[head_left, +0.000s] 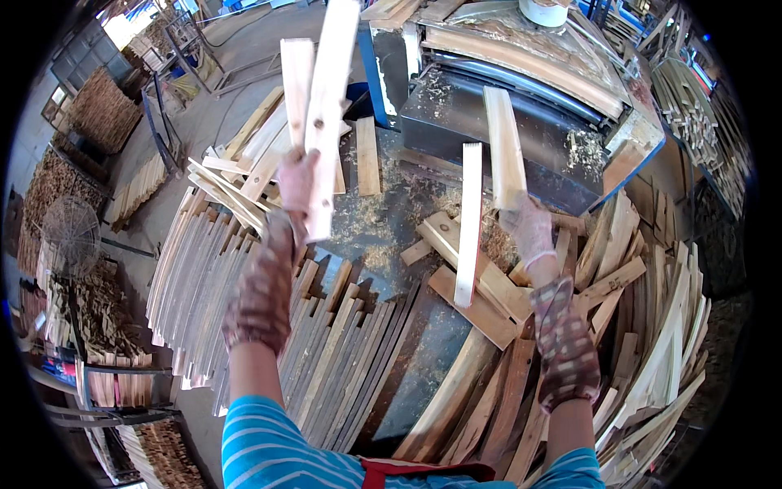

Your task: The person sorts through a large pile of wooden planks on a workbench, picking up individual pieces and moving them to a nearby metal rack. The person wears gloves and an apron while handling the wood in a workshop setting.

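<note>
My left hand (297, 183), in a pale glove and slightly blurred, is closed on two pale wooden boards, raised over the left side of the work table. The longer board (329, 106) has dark knots; the shorter board (298, 85) stands up beside it. My right hand (528, 228), also gloved, grips the near end of another wooden board (505, 151), whose far end reaches over the dark metal bed of a machine (489, 118). Between my hands is a narrow pale strip (469, 224) with a notched far end and a reddish edge. What supports that strip I cannot tell.
Rows of grey-brown slats (326, 359) line the near left. Loose boards (252, 167) lie behind my left hand. Offcuts (481, 285) and a heap of curved strips (652, 350) fill the right. Sawdust covers the metal table (379, 236). A round fan (71, 236) stands far left.
</note>
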`<state>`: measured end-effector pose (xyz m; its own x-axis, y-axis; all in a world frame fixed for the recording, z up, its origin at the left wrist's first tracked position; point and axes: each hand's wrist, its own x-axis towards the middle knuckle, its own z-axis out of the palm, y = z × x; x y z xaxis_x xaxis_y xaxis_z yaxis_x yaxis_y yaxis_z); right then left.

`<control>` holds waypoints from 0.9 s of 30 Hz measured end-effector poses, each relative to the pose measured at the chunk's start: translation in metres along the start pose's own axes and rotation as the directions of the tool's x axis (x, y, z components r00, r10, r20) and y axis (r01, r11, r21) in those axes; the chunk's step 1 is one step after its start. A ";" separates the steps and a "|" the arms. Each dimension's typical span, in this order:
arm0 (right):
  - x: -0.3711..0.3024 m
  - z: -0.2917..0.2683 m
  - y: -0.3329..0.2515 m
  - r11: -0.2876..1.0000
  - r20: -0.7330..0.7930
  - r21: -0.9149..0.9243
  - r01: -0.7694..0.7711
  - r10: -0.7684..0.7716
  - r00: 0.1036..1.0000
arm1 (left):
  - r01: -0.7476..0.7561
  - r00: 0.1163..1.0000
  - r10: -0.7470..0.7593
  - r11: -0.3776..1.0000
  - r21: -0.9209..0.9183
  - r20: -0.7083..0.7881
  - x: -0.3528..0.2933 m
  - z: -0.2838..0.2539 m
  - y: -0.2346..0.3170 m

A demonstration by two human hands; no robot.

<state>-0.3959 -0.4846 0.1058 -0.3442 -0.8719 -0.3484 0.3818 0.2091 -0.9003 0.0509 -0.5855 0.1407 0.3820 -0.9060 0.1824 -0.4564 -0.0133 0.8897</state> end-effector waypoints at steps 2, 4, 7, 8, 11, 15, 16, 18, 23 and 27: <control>-0.036 0.008 0.025 0.997 0.103 0.078 0.011 -0.019 0.995 | -0.181 0.983 0.184 0.940 0.290 0.017 0.056 -0.036 -0.031; -0.096 0.026 0.024 0.992 0.004 0.121 -0.047 0.047 0.999 | -0.320 0.904 0.414 0.821 0.473 -0.107 0.053 -0.022 -0.034; -0.145 0.011 0.064 0.990 0.104 0.133 -0.038 0.024 0.994 | -0.363 0.917 0.363 0.931 -0.032 0.168 0.003 0.012 -0.047; -0.171 0.027 0.065 0.994 0.139 0.094 -0.064 0.050 0.989 | -0.189 0.904 0.315 0.901 -0.391 0.290 -0.023 0.013 -0.071; -0.202 0.019 0.110 0.959 0.135 0.255 -0.123 0.091 0.987 | 0.227 0.625 0.068 0.937 -0.265 0.777 -0.195 0.030 0.023; -0.236 0.036 0.157 0.907 0.341 0.287 -0.308 0.203 0.918 | 0.794 0.473 -0.200 0.520 -0.316 0.858 -0.273 0.017 -0.001; -0.239 0.031 0.158 0.925 0.369 0.135 -0.356 0.287 0.884 | 0.744 0.509 -0.229 0.602 -0.291 0.830 -0.272 0.008 0.003; -0.241 0.033 0.155 0.929 0.464 0.028 -0.368 0.314 0.828 | 0.731 0.548 -0.290 0.622 -0.280 0.784 -0.258 -0.003 -0.001; -0.223 0.036 0.157 0.918 0.293 -0.292 0.267 -0.181 0.939 | 0.454 0.771 -0.209 0.842 -0.290 0.601 -0.200 -0.041 -0.006; -0.157 0.002 0.150 0.664 -0.019 -0.705 0.249 -0.369 0.929 | -0.099 0.942 0.109 0.994 -0.047 0.317 -0.076 -0.064 -0.049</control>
<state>-0.2831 -0.3174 0.0255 -0.4766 -0.8791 0.0034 -0.4373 0.2337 -0.8684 0.0956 -0.4889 0.1100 0.0555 -0.9892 0.1358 -0.4541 0.0961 0.8858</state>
